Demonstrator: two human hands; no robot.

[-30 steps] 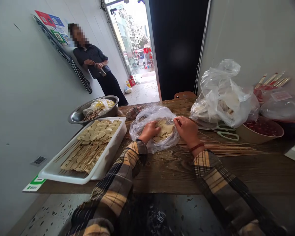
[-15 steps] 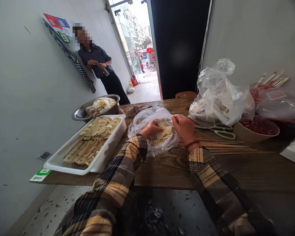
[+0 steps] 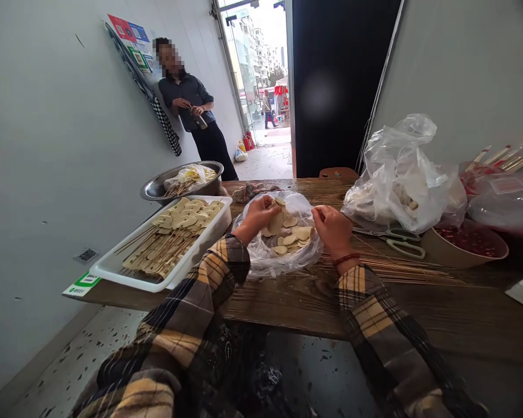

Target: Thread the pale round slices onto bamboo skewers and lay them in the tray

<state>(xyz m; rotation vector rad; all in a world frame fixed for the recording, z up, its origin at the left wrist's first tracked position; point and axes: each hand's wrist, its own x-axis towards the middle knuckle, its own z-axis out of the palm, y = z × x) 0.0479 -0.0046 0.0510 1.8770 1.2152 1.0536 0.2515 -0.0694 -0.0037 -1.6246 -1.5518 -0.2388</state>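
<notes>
A clear plastic bag (image 3: 265, 261) of pale round slices (image 3: 293, 239) lies on the wooden table (image 3: 375, 296) in front of me. My left hand (image 3: 258, 213) is raised just above the bag and pinches a few slices. My right hand (image 3: 333, 229) is closed at the bag's right edge on a thin bamboo skewer. A loose pile of bamboo skewers (image 3: 401, 268) lies to the right of that hand.
A white tray (image 3: 113, 270) of skewered slices sits at the left, a metal bowl (image 3: 157, 188) behind it. Scissors (image 3: 396, 241), a crumpled plastic bag (image 3: 401, 180) and a bowl of red pieces (image 3: 468, 241) are at the right. A person (image 3: 196, 122) leans on the far wall by the open door.
My left hand has lifted out of the bag with slices pinched in its fingers. My right hand stays at the bag's right edge. The view has shifted a little.
</notes>
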